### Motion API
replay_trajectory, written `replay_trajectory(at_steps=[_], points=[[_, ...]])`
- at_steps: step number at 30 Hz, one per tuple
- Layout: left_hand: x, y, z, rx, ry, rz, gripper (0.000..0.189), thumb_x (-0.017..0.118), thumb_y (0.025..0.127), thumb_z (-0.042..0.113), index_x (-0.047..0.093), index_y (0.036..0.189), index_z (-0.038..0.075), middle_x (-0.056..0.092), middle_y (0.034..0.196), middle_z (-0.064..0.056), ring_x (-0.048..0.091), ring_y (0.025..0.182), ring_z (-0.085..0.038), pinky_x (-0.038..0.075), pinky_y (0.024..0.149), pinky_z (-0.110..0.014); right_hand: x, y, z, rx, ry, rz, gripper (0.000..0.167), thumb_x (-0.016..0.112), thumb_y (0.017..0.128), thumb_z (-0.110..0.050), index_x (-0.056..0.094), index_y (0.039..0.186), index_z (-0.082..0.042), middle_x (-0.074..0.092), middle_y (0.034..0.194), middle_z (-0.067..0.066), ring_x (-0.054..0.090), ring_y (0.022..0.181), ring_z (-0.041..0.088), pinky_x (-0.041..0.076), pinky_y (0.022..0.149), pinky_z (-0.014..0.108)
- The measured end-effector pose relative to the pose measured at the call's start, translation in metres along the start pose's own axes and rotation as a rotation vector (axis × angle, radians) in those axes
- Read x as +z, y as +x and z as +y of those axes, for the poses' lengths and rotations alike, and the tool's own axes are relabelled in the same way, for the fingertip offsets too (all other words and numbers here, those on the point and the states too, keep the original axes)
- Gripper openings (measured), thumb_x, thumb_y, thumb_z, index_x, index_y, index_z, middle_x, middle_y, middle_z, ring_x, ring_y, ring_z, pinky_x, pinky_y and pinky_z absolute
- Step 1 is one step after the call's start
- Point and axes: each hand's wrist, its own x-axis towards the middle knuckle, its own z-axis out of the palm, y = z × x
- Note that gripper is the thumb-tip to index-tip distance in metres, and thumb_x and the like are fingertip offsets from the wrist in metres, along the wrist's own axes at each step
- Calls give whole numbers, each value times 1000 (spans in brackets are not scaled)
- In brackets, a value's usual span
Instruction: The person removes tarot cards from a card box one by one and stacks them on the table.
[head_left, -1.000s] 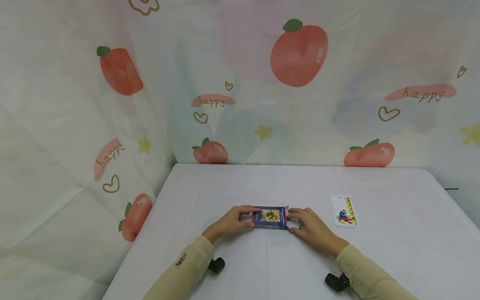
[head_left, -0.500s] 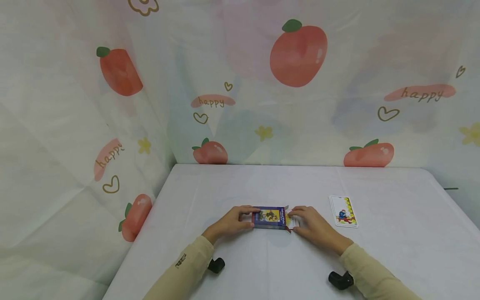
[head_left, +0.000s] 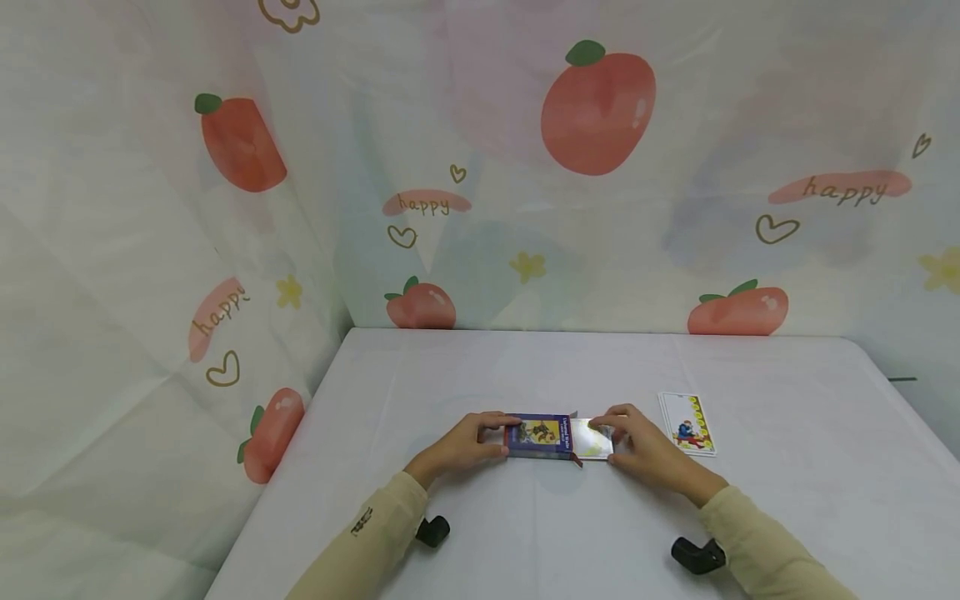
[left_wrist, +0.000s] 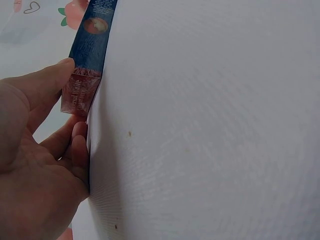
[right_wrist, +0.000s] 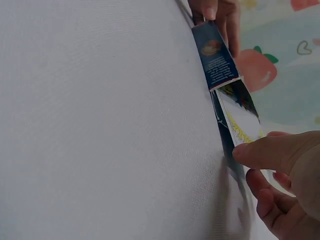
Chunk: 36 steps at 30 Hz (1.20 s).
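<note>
In the head view, a dark blue card box [head_left: 537, 437] with a yellow picture lies flat at the middle of the table. My left hand [head_left: 459, 440] grips its left end, thumb and fingers on opposite long sides; the left wrist view shows the reddish end of the box [left_wrist: 80, 94] by the thumb. Out of the open right end sticks a deck of cards [head_left: 591, 440], shiny on top, partly inside the box. My right hand [head_left: 651, 454] pinches the deck's outer end. In the right wrist view the thumb lies on the edge of the white-and-yellow cards [right_wrist: 241, 120].
A small pile of white cards [head_left: 687, 424] with a yellow border lies right of my right hand. An opened flap [head_left: 577, 460] juts from the box's near right corner. A patterned cloth [head_left: 480, 208] hangs behind the white table [head_left: 465, 367].
My right hand has moved to the right, drawing the deck of cards partway out of the box. The left hand and the box have stayed in place.
</note>
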Motion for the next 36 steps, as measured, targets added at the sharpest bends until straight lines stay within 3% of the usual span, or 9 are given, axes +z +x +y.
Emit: replay_trajectory(at_steps=[5,12,16,21,29,36], points=[[0,-1,1,-4,4,-3,50,73,94,19,60,141,30,45,159,-7,42,147,-33,31,123,-52,-2,0,3,69,86,-47,53,74,81,8,64,132,-3,48,129,20,53,84,9,45,64,17],[1,0,0,-7,17,-2,50,73,94,19,61,141,30,45,159,-7,43,147,-33,32,123,-52,-12,-2,1,73,175,-70,52,70,84,6,60,135,-1,46,139,26,58,92,16,49,71,17],[1,1,-1,-13,12,-2,50,73,94,20,60,141,32,45,159,-7,42,147,-33,32,123,-52,-20,-2,2,84,230,-96,49,67,86,6,61,134,1,53,139,29,59,91,15,51,72,18],[1,1,0,-10,8,0,50,73,94,20,60,141,31,45,159,-8,43,146,-33,32,123,-52,-27,-1,4,82,274,-110,45,63,86,7,62,131,6,63,129,27,54,86,9,50,69,19],[1,0,-1,-13,23,4,49,73,94,20,61,140,31,46,158,-7,44,146,-33,34,122,-53,-30,-6,5,126,208,-24,45,58,87,10,64,131,3,59,139,29,56,97,2,51,75,17],[1,-1,1,-5,12,6,48,73,94,19,62,140,30,46,158,-8,44,145,-35,33,122,-53,-34,-9,4,132,289,92,37,64,93,2,64,130,6,57,138,32,53,105,-11,52,74,15]])
